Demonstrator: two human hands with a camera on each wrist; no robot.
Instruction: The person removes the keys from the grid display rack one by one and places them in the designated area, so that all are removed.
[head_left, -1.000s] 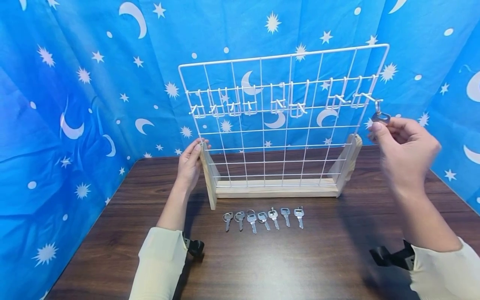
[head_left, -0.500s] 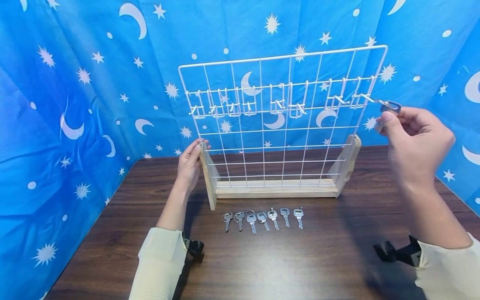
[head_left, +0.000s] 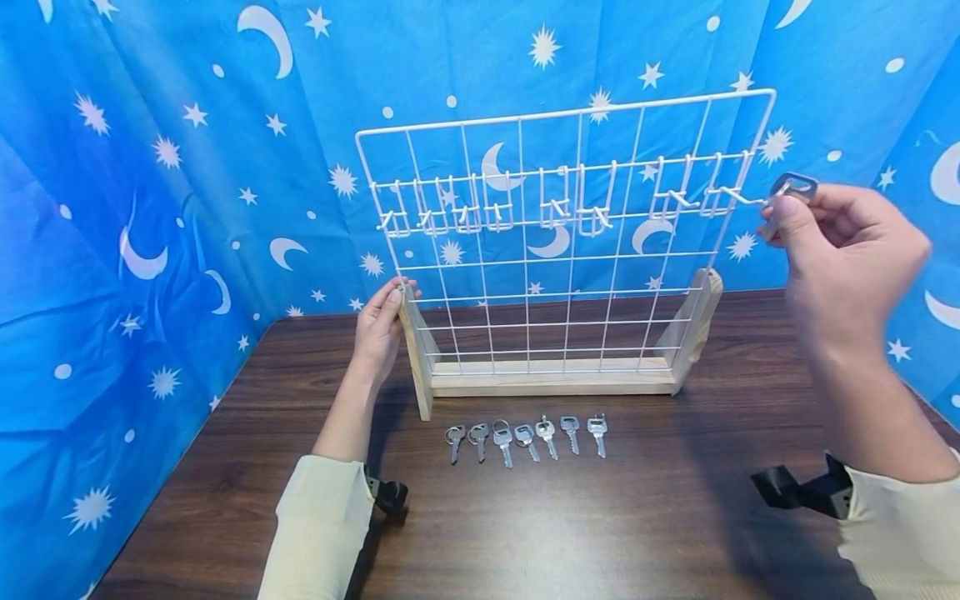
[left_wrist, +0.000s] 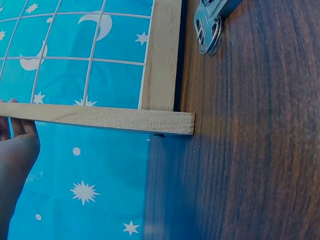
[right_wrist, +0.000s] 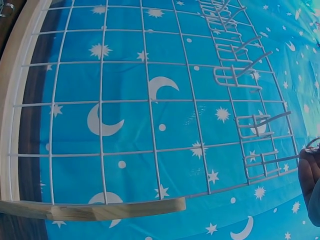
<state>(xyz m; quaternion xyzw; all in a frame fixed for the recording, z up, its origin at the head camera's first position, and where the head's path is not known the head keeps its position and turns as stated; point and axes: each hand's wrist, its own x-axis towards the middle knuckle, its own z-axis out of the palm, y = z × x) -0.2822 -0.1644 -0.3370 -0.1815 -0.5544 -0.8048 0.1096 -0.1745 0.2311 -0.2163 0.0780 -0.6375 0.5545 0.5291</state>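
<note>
My right hand [head_left: 858,254] pinches a silver key [head_left: 797,183] between thumb and fingers, off the right side of the white wire grid rack [head_left: 527,265]. The key's head meets the tip of the far-right hook [head_left: 738,196], or nearly so; whether its ring is round the hook cannot be told. In the right wrist view, only part of the fingers [right_wrist: 311,175] shows at the right edge, by that hook's end. My left hand [head_left: 377,329] holds the rack's left wooden side piece [head_left: 417,354]. Part of this hand also shows in the left wrist view, behind the wood [left_wrist: 100,116].
Several silver keys [head_left: 527,440] lie in a row on the dark wood table [head_left: 480,525] before the rack's wooden base bar [head_left: 555,383]. Several more white hooks [head_left: 557,204] hang along the grid. A blue star-and-moon cloth [head_left: 187,167] stands behind.
My right hand has moved up and slightly right with the key. The key, hanging below the hook tip a second ago, is now raised to hook height. The left hand stays put.
</note>
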